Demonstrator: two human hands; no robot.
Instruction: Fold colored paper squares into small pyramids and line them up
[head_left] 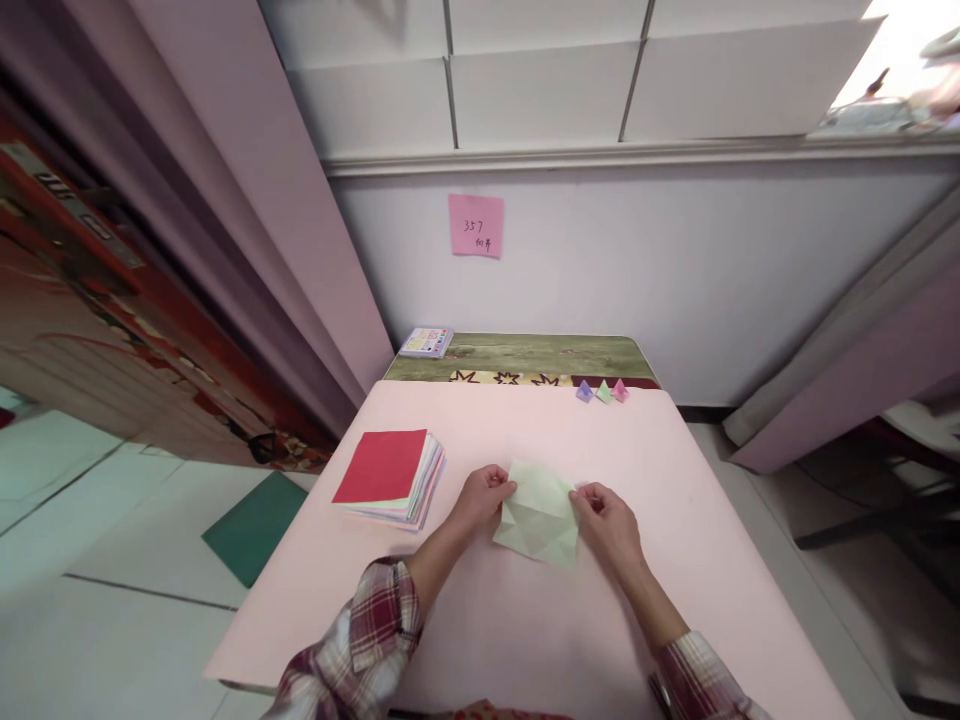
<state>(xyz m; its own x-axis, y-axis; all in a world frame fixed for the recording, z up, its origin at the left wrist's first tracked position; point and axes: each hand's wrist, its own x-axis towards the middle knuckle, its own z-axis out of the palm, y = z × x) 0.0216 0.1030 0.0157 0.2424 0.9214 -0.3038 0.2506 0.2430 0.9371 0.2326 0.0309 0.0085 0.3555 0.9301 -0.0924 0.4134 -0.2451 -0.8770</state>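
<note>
A pale green sheet of origami paper (537, 515), marked with crossing creases, is spread between my hands above the pink table top. My left hand (484, 495) pinches its left edge between thumb and fingers. On the opposite side my right hand (609, 520) grips the right edge the same way. Left of my left hand lies a stack of coloured paper (386, 470) with a red sheet on top. Beyond my right hand, near the far edge, sit three small folded paper pieces (603, 392), purple, green and pink.
The pink-covered table (480, 410) stands against the wall, its wood-patterned far end (540, 348) uncovered. A small printed packet (427, 342) rests there. A pink note (476, 226) is stuck on the wall. A green sheet (256, 527) lies on the floor at left.
</note>
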